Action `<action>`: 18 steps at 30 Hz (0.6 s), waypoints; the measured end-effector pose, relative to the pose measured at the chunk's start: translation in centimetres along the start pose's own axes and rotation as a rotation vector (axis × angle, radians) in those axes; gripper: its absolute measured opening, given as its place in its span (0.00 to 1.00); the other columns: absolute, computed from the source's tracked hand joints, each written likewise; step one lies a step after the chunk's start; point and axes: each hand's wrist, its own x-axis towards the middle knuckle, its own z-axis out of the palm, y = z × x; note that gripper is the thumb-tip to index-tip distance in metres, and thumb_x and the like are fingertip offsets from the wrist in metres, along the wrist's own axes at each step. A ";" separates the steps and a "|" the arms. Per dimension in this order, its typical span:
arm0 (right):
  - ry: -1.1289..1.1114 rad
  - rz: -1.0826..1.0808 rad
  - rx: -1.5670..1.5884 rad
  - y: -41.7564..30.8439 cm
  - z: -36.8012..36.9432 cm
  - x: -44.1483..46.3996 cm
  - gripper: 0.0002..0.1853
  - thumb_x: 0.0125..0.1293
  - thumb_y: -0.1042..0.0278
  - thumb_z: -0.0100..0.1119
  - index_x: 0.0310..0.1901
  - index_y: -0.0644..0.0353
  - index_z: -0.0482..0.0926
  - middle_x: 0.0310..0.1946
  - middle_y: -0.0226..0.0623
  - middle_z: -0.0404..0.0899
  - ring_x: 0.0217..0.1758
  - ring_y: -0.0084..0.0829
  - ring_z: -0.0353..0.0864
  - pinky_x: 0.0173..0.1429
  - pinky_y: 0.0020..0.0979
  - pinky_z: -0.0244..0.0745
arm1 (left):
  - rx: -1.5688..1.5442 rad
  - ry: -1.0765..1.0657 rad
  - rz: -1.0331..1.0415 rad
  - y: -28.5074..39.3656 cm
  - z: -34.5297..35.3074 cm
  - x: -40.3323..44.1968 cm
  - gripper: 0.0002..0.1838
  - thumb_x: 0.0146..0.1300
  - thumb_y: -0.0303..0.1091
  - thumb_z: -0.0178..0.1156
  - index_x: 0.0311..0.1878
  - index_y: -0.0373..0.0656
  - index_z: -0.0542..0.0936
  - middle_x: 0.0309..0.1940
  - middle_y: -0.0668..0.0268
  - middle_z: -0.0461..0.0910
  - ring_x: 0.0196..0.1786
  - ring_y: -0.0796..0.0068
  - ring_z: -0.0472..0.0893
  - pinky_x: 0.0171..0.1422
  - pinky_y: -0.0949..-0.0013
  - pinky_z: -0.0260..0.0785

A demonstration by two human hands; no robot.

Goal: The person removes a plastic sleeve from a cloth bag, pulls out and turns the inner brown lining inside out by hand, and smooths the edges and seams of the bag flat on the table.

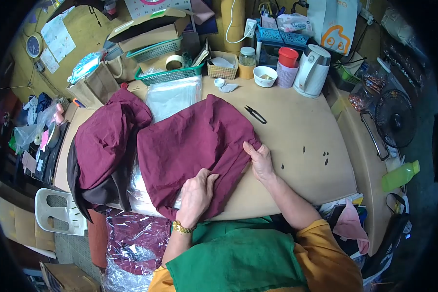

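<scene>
A maroon cloth [185, 141] lies spread over the tan table in front of me. My left hand [197, 193] grips its near edge, fingers curled into the fabric. At the cloth's right edge, my right hand [259, 159] pinches it between thumb and fingers. Another maroon garment [104, 141] is heaped to the left, with dark fabric [113, 194] beneath it. Black thread snips [255, 115] rest on the table beyond my right hand. Clear plastic bags [174, 97] lie behind and partly under the cloth.
Along the back of the table [306, 190] stand a green basket [170, 74], a white bowl [265, 77], a red-lidded container [287, 65] and a white kettle [312, 72]. A black fan [395, 118] is at the right. Plastic-wrapped maroon items [136, 248] sit below the front edge.
</scene>
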 end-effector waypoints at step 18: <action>-0.001 0.106 -0.305 -1.4 -1.1 0.5 0.12 0.70 0.55 0.65 0.39 0.55 0.83 0.23 0.16 0.76 0.17 0.10 0.64 0.20 0.17 0.58 | -0.135 0.066 0.023 0.1 2.0 5.7 0.12 0.69 0.37 0.61 0.36 0.35 0.81 0.25 0.45 0.76 0.27 0.48 0.79 0.35 0.57 0.70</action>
